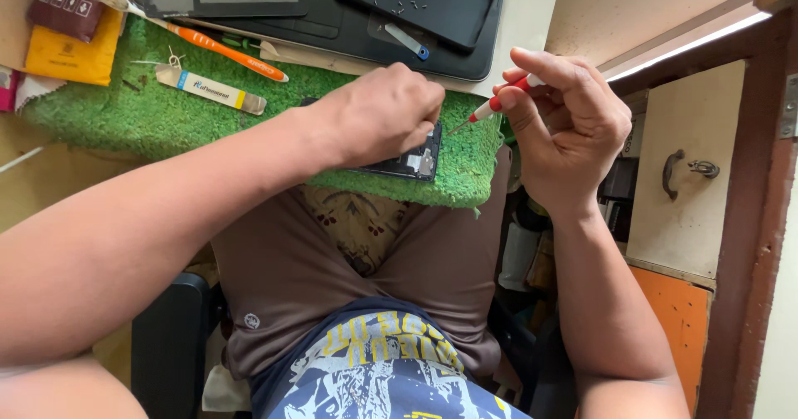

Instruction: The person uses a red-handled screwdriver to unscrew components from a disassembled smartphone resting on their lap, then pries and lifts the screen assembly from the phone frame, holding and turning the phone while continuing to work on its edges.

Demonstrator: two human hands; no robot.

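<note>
Phone [413, 163], dark, opened up, lies on green turf-like mat [166, 115] at near edge of bench, mostly hidden under L hand [384, 113]; only its lower right corner w/ a pale internal part shows just below the knuckles. L hand curled down over it, fingertips bent in and pressing on the device; whether anything is pinched betw. fingers: cannot tell.

R hand [569, 124] is just right of L hand, raised off the mat, palm turned toward camera, fingers folded. It grips a small red-and-white screwdriver [499, 99] betw. thumb and fingers; metal tip points left-down toward phone, close to L hand knuckles, not touching.

Beyond L hand: black tray [416, 3] holding several tiny screws, resting on a larger dark device shell [249, 20]. Up and left of L hand on the mat: orange-handled brush [208, 45] and flat metal pry tool [212, 91] w/ blue/yellow label. Far left of L hand: yellow packet [71, 57] w/ maroon pouch [66, 3] on top.

Right of R hand: cabinet door w/ metal handle [669, 174].
</note>
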